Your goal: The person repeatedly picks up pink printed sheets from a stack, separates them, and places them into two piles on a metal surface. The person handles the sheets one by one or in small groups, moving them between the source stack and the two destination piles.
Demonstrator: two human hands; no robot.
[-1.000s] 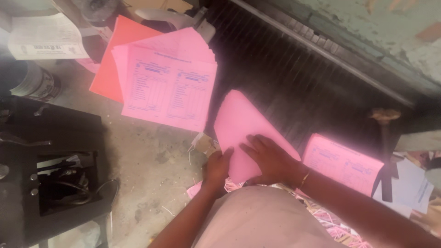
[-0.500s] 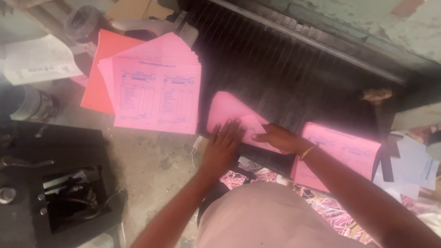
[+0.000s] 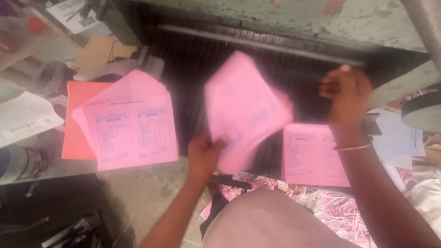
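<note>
Left hand [image 3: 204, 154], fingers curled and clamped on the lower edge of a stack of pink paper sheets [image 3: 245, 108]; the stack thin, rectangular, tilted corner-up and blurred, lifted above the dark ribbed metal bed [image 3: 206, 59] of the machine, near the middle of the bed's front edge; right hand [image 3: 347, 92] raised over the right part of the bed, apart from the stack, fingers loosely bent and holding nothing, a thin gold bangle [image 3: 351, 148] on the wrist; printed pink forms [image 3: 312, 156], flat and square-cornered with a ruled table in blue ink, lying at the bed's front right edge just under the right forearm; a second, larger pile of pink forms [image 3: 131, 131], fanned and slightly askew, at the left edge of the bed, resting on a plain orange-red card sheet [image 3: 76, 119] that shows along its left side; a grey round steel bar [image 3: 257, 43] running across the back of the bed, below a pale green painted machine wall [image 3: 294, 18], chipped and rough; pink paper trimmings [image 3: 330, 211], narrow shredded strips, heaped along the front right; white printed sheets [image 3: 25, 117] crumpled at the far left; a round tin [image 3: 20, 163] with a dull metal side below them; grey concrete surface [image 3: 142, 193], rough and stained, at the front left.
</note>
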